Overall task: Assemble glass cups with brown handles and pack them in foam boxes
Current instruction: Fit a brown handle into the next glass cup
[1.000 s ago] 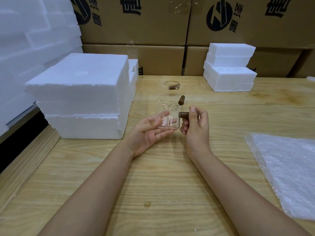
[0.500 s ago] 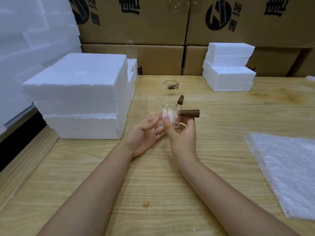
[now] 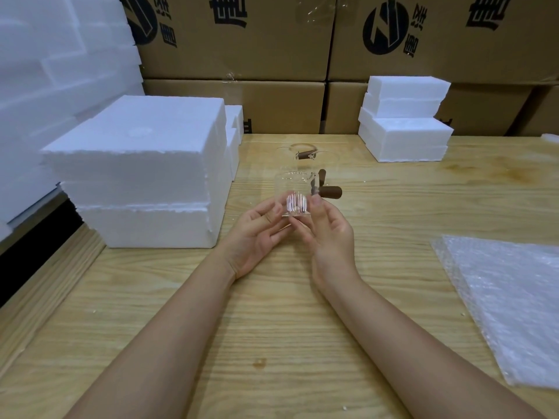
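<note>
A small clear glass cup [image 3: 297, 204] with ribbed sides is held just above the wooden table [image 3: 272, 328] between both hands. Its brown handle [image 3: 330, 192] sticks out to the right. My left hand [image 3: 257, 234] cups the glass from the left with palm up and fingers curled round it. My right hand [image 3: 328, 229] pinches the cup's right side, thumb up near the handle's base. Behind it stand two more glass cups, one with a brown handle [image 3: 321, 177] and a farther one with a brown handle [image 3: 306, 154].
A tall stack of white foam boxes [image 3: 145, 170] stands at the left. A smaller foam stack [image 3: 405, 119] sits at the back right. Bubble wrap [image 3: 514, 303] lies at the right. Cardboard cartons [image 3: 236, 40] line the back.
My right hand let go of the brown handle and shifted to the cup's body. The handle now points out to the right, free of my fingers. My left hand closed more round the glass.
</note>
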Tool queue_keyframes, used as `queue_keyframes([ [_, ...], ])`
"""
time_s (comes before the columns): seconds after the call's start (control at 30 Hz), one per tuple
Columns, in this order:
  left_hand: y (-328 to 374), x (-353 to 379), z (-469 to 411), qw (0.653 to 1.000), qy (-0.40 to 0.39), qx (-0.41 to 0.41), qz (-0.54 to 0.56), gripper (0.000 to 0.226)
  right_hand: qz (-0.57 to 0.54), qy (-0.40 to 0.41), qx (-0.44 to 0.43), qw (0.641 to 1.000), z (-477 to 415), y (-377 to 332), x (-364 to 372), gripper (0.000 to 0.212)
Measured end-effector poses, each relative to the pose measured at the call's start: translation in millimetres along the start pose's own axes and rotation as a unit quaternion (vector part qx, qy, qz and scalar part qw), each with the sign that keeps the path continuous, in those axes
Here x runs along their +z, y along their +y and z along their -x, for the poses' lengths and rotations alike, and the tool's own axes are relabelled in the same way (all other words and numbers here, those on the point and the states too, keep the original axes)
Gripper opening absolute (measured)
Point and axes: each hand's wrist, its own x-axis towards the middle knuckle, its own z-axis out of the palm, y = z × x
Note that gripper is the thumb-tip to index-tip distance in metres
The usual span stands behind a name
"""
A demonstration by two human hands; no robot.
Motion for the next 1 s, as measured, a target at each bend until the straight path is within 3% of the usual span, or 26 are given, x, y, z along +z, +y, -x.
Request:
queue_keyframes([
  [0.23, -1.9, 0.3, -1.1, 0.999, 0.014, 0.022, -0.018, 0.088, 0.070, 0.059, -0.079, 0.993, 0.2, 0.7, 2.4, 0.042],
  [0.33, -1.8, 1.0, 0.1, 0.999, 0.021, 0.035, -0.029, 0.090, 0.107, 0.036, -0.130, 0.985, 3.0, -2.0, 0.4, 0.035],
  [0.4, -1.6, 2.5, 0.7, 0.997, 0.030, 0.042, -0.049, 0.091, 0.120, 0.003, -0.150, 0.981, 3.1, -1.9, -1.0, 0.041],
  [0.53, -3.3, 5.6, 0.3, 0.993, 0.057, 0.061, -0.078, 0.096, 0.134, -0.003, -0.156, 0.979, 2.4, 0.6, -1.3, 0.046],
  [0.73, -2.5, 6.2, -0.1, 0.997, 0.060, 0.025, -0.048, 0.106, 0.059, 0.008, -0.088, 0.994, -3.9, -2.7, -1.7, 0.028],
  [0.87, -7.6, 3.6, -2.6, 0.998, 0.045, 0.013, -0.051, 0.050, -0.028, -0.001, -0.028, 0.999, -6.4, -3.3, -2.0, 0.027],
  [1.0, -8.9, 5.5, -3.6, 0.996, 0.060, 0.044, -0.053, 0.041, -0.048, 0.002, -0.002, 0.999, -9.1, -2.7, -2.7, 0.026],
])
